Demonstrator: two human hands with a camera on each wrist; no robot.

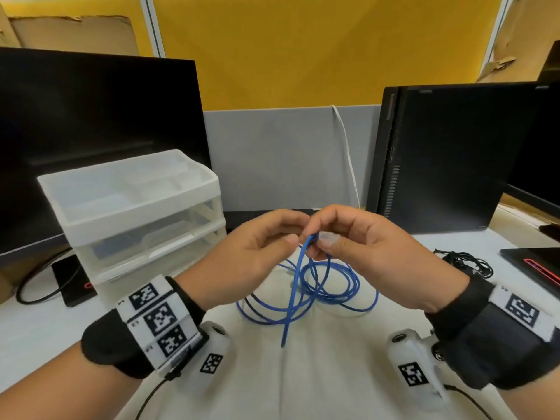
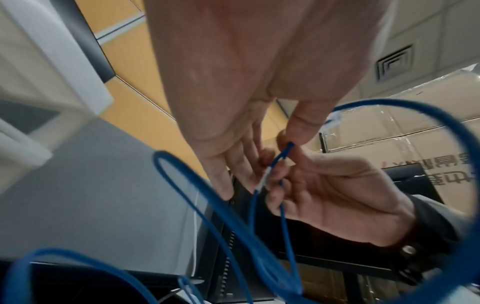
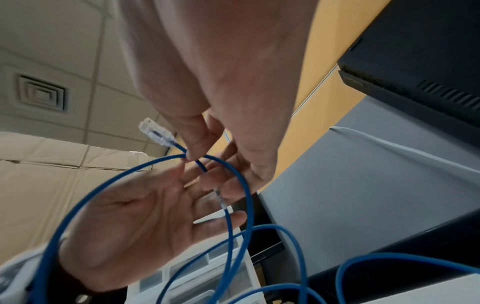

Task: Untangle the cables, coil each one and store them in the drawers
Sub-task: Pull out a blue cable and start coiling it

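Note:
A thin blue network cable (image 1: pixel 321 286) hangs in several loose loops over the white desk, lifted at its top by both hands. My right hand (image 1: pixel 321 237) pinches it just behind a clear plug (image 3: pixel 155 131). My left hand (image 1: pixel 298 230) meets it from the left and pinches the bend of the cable beside the right fingers, its thumb (image 2: pixel 301 125) on the blue strand. A second plug (image 3: pixel 221 198) dangles just below the hands. The translucent white drawer unit (image 1: pixel 130 213) stands at the left with its three drawers pushed in.
A tangle of thin black cable (image 1: pixel 466 263) lies on the desk at the right, next to a black flat device (image 1: pixel 533 265). A dark monitor (image 1: pixel 91 131) stands behind the drawers and a black computer tower (image 1: pixel 439 153) at the right. A grey partition closes the back.

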